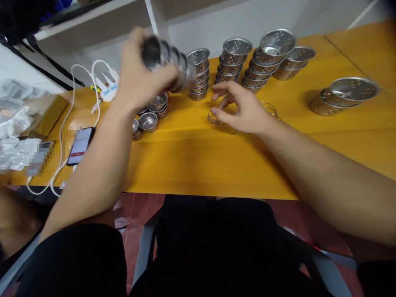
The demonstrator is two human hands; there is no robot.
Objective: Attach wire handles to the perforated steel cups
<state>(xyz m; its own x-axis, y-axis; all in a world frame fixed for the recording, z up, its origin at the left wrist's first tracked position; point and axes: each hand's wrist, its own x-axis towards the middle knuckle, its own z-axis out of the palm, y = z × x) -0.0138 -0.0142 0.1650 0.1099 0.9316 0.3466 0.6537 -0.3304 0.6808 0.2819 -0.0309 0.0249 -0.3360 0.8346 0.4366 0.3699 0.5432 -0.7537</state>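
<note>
My left hand (140, 76) is wrapped round a stack of perforated metal cups (173, 62), held tilted on its side above the table and blurred by motion. My right hand (236, 105) is over the table with its fingers apart and slightly curled, holding nothing. Thin wire rings (270, 109) lie beneath and behind it. Beyond the hands stand upright stacks of cups, among them a narrow stack (199, 76), a wider one (232, 62) and a leaning one (262, 62). Small cups (149, 121) sit below my left hand.
At the right, two nested cups (343, 97) lean on the yellow table (198, 165). On the left are a phone (80, 145), white cables, a power strip (109, 91), a cardboard box (49, 115) and plastic bags. Another person's limb (17, 218) shows at the lower left.
</note>
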